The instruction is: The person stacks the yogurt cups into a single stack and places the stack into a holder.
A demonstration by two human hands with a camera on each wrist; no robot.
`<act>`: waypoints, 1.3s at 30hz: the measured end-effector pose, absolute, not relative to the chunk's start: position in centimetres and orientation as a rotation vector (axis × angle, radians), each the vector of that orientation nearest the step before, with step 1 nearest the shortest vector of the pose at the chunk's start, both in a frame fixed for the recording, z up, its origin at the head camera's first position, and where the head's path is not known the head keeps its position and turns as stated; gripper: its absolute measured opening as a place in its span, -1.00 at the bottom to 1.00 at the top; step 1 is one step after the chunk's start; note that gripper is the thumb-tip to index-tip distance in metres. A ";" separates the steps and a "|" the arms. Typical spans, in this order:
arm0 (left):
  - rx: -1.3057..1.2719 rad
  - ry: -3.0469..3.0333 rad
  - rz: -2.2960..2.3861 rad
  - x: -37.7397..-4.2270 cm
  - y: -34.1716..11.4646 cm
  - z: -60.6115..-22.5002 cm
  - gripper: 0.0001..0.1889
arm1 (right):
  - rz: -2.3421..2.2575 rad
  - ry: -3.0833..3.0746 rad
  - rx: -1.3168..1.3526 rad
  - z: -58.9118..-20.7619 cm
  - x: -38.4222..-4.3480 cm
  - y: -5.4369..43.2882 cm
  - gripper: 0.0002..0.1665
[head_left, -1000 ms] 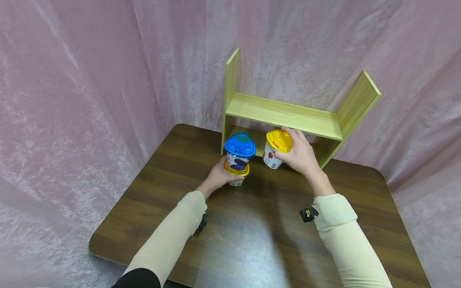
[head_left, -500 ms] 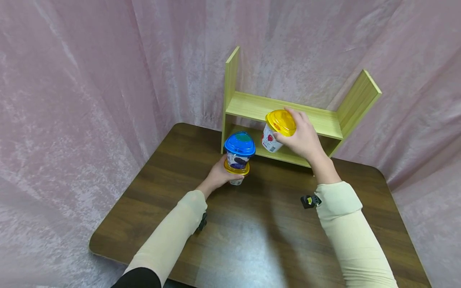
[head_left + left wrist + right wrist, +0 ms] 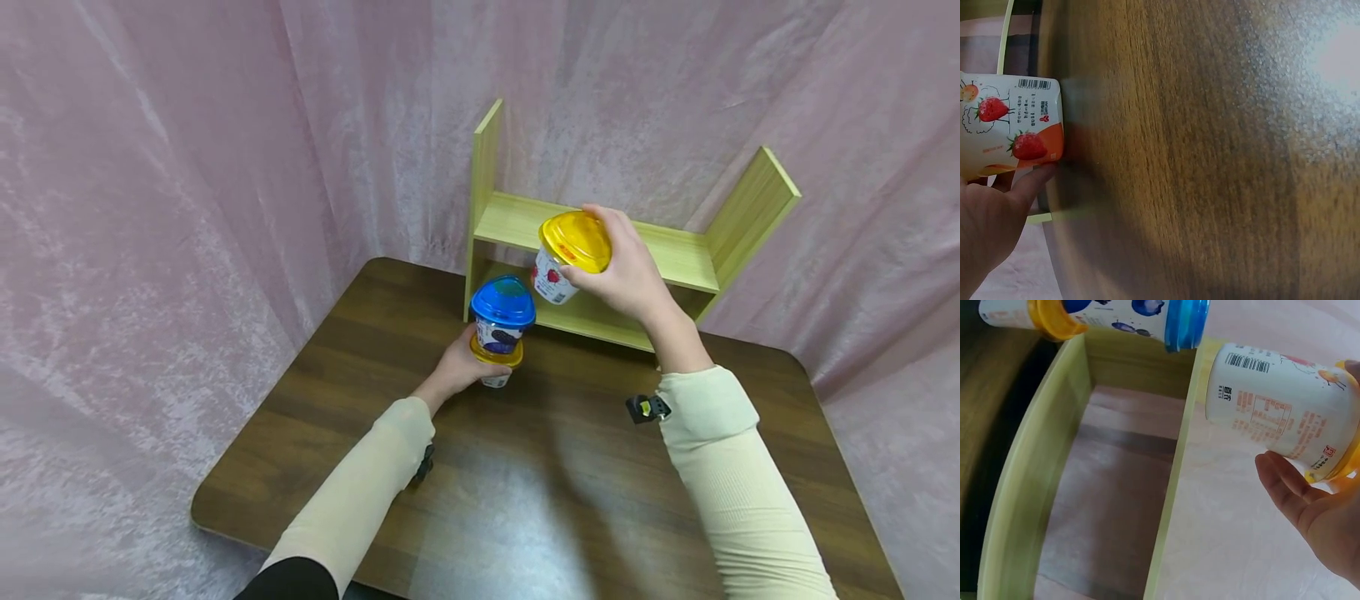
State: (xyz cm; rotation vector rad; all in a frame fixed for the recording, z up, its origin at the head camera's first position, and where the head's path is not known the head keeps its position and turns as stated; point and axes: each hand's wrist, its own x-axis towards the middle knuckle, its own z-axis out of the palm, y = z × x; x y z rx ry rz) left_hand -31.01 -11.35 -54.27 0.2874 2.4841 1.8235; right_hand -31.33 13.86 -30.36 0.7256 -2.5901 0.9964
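My left hand (image 3: pixel 456 368) grips a yellow-lidded yogurt cup (image 3: pixel 495 357) standing on the table. Strawberries and a barcode show on this lower cup (image 3: pixel 1013 119) in the left wrist view. Stacked on its lid is a blue-lidded yogurt cup (image 3: pixel 503 310) with dark fruit printed on the side. Higher up and to the right, my right hand (image 3: pixel 628 271) holds another yellow-lidded yogurt cup (image 3: pixel 572 243), slightly tilted, in front of the shelf. In the right wrist view the raised cup (image 3: pixel 1272 406) lies between thumb and fingers, its base pointing toward the stack.
Behind the cups stands a light wooden shelf (image 3: pixel 592 242) with two upright side panels and an upper and a lower board. The dark wooden table (image 3: pixel 360 367) has rounded corners. A pink curtain (image 3: pixel 225 150) hangs all around the back.
My right hand has raised the yellow-lidded cup from near the shelf's lower front edge up to the upper board's height, then shifted left toward the stack. The left hand stays in place.
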 end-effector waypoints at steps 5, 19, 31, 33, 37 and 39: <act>0.295 2.479 1.825 -31.1 -11.2 -54.4 -0.09 | 1.004 -2.559 0.808 -30.0 -31.4 13.1 -0.01; 0.232 2.480 1.755 -30.4 -11.7 -54.9 -0.06 | 0.989 -2.572 0.978 -30.6 -31.5 9.8 0.02; 0.279 2.535 1.722 -31.0 -12.2 -54.1 -0.09 | 0.934 -2.643 1.048 -29.8 -31.8 8.1 0.04; 0.279 2.535 1.727 -31.1 -12.3 -54.0 -0.10 | 0.927 -2.647 1.054 -29.7 -31.9 7.9 0.04; 0.271 2.532 1.725 -31.0 -12.3 -54.0 -0.10 | 0.907 -2.675 1.066 -29.8 -31.9 7.7 0.06; 0.260 2.538 1.715 -31.0 -12.4 -53.9 -0.09 | 0.894 -2.700 1.074 -29.8 -31.8 7.5 0.07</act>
